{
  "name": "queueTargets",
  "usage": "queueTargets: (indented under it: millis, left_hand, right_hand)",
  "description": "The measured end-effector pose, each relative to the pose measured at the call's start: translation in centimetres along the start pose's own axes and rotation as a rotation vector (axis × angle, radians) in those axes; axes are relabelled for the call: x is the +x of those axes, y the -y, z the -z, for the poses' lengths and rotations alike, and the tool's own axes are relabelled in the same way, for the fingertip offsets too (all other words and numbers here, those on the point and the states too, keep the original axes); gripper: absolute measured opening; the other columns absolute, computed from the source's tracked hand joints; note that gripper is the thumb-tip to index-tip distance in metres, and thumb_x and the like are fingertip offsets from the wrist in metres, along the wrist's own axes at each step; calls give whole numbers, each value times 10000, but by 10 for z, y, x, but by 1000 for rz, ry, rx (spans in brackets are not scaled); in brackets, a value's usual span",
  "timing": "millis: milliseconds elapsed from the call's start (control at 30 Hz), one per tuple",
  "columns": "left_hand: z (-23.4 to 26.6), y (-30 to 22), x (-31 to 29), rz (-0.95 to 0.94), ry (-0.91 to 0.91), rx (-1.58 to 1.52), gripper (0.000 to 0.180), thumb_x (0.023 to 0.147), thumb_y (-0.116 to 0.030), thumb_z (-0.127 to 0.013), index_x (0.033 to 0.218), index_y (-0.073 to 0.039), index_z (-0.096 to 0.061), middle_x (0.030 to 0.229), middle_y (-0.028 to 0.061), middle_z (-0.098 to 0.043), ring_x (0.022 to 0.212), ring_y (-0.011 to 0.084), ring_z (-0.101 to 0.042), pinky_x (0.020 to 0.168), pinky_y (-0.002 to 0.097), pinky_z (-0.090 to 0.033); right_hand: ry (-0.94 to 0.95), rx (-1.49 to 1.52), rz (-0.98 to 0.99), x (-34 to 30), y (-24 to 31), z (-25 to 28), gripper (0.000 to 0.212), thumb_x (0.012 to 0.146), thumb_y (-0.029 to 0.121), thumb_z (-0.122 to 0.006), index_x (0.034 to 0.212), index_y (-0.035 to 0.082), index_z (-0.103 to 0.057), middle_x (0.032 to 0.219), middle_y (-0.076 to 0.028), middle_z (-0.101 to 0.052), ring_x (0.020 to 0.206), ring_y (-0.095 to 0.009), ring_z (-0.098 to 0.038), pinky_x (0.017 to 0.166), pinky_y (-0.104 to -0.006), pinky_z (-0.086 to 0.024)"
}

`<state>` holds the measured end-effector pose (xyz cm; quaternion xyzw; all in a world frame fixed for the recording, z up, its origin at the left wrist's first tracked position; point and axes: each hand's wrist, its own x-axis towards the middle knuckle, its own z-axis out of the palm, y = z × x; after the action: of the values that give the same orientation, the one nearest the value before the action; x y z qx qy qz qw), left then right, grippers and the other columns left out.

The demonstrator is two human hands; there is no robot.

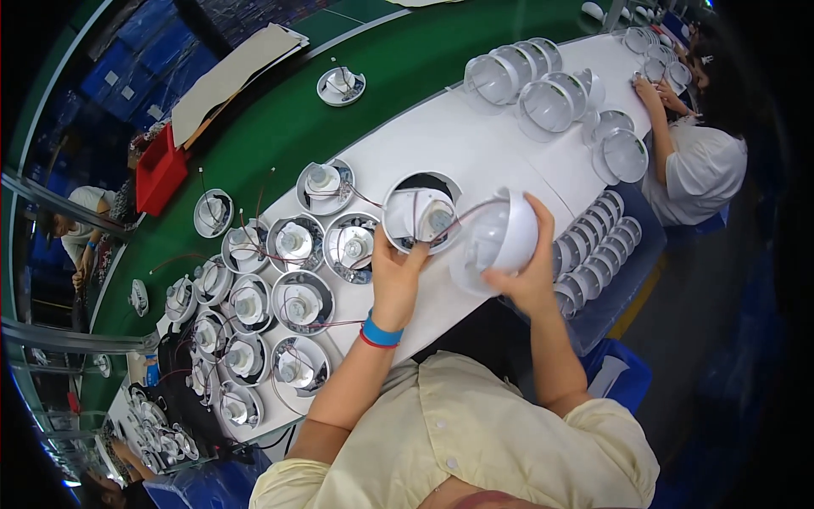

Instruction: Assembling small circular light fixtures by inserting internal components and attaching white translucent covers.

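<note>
My left hand (395,287), with a blue and a red band at its wrist, is closed on the lower rim of a round white housing (400,216). Inside that housing are a white inner part, a clear round piece and dark thin wires. Just to its right, my right hand (536,273) grips a white dome-shaped shell (519,233) by its outer side, the hollow facing left. The shell is slightly blurred. A thin wire runs from the housing toward the shell; where it ends I cannot tell. Housing and shell are close together above the white table.
Several wired round units (298,301) crowd the white table (441,127) on the left. Clear-fronted domes (547,106) stand at the far right, with rows of shells in a blue bin (632,271) below. A green conveyor belt (280,119) carries scattered units. A co-worker (699,165) sits at right.
</note>
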<state>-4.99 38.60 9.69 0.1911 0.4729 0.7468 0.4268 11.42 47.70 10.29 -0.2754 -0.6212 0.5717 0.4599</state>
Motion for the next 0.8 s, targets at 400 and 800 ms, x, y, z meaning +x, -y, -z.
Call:
queueTargets:
  millis: [400, 800]
  left_hand:
    - [-5, 35, -20, -65, 160, 137, 605, 841, 124, -562, 1377, 14, -305, 1281, 153, -499, 1169, 214, -534, 942, 317, -480]
    - [-15, 47, -43, 239, 209, -131, 599, 857, 52, -572, 1408, -35, -352, 1341, 114, -502, 1222, 210, -511, 1018, 344, -426]
  right_hand:
    - [-83, -576, 173, -19, 16, -32, 991, 581, 206, -881, 1401, 6, -361, 1254, -201, -410, 1164, -377, -468, 968, -436, -428]
    - [-59, -665, 81, -47, 38, -10, 1021, 589, 223, -888, 1427, 12, -344, 1263, -175, -437, 1181, -319, -467, 1016, -404, -375]
